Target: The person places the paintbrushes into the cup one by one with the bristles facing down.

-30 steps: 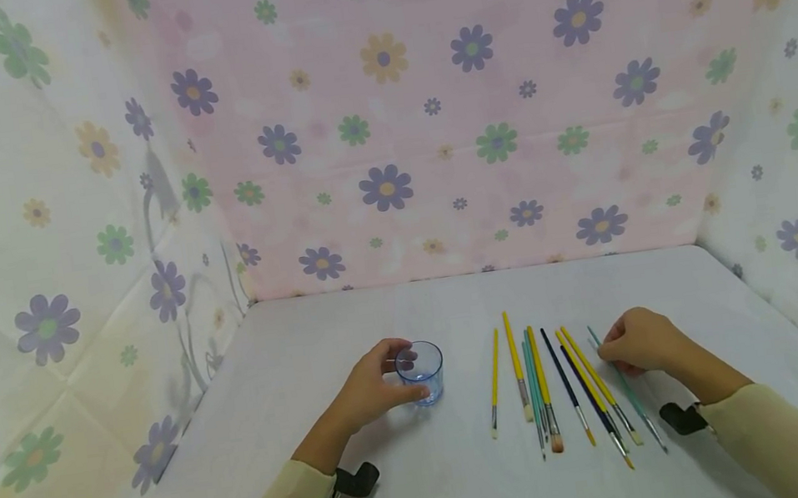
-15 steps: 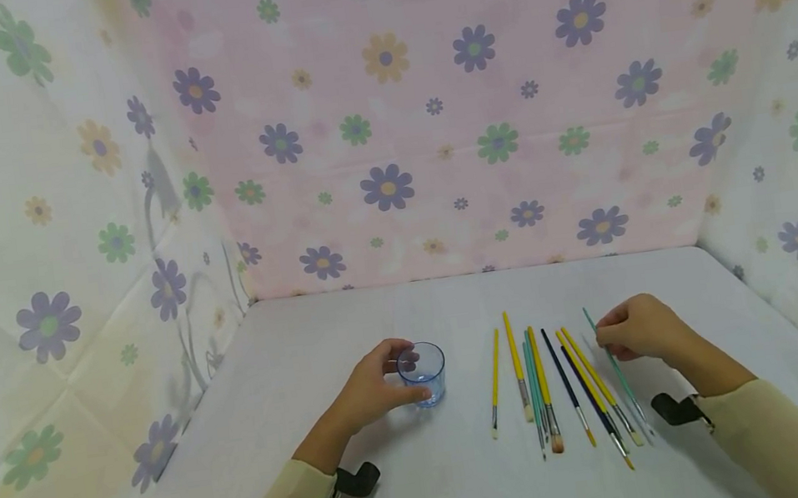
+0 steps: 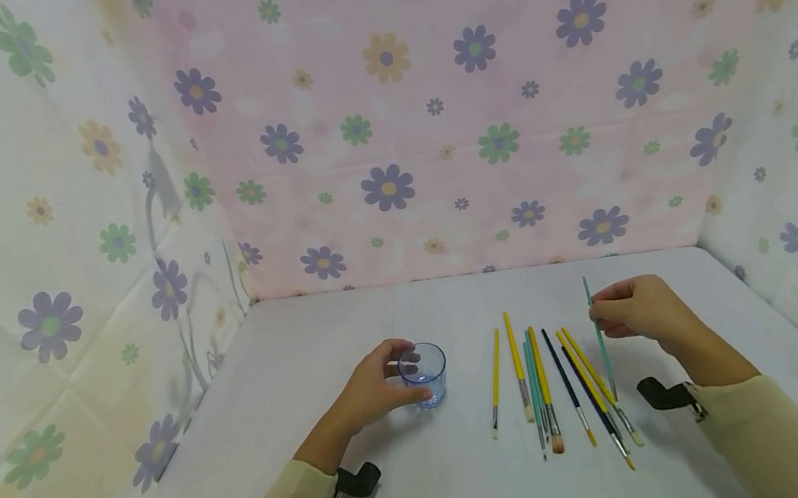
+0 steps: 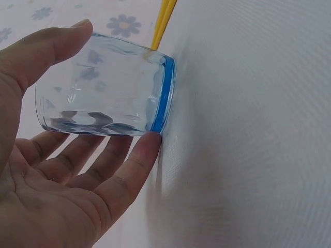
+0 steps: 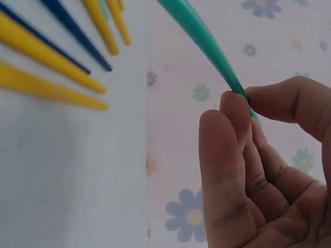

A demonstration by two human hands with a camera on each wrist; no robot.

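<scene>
A clear drinking glass with a blue rim and base (image 3: 435, 383) stands upright on the table, left of the brushes. My left hand (image 3: 368, 392) holds it from the side; in the left wrist view the thumb and fingers curve round the glass (image 4: 119, 88) from opposite sides. Between thumb and fingertips my right hand (image 3: 642, 314) pinches a teal paintbrush (image 3: 603, 348) by its handle, bristle end down. In the right wrist view the teal brush handle (image 5: 207, 46) slants up out of frame from the fingertips.
Several yellow, teal and dark paintbrushes lie side by side on the white table (image 3: 460, 485) between the hands, bristles toward me. A yellow paintbrush (image 3: 496, 383) lies nearest the glass. Flower-patterned cloth (image 3: 432, 152) walls the table at the back and both sides.
My right hand has lifted the teal paintbrush away from the table, and it now stands more upright, farther back. The left hand and the glass have stayed in place.
</scene>
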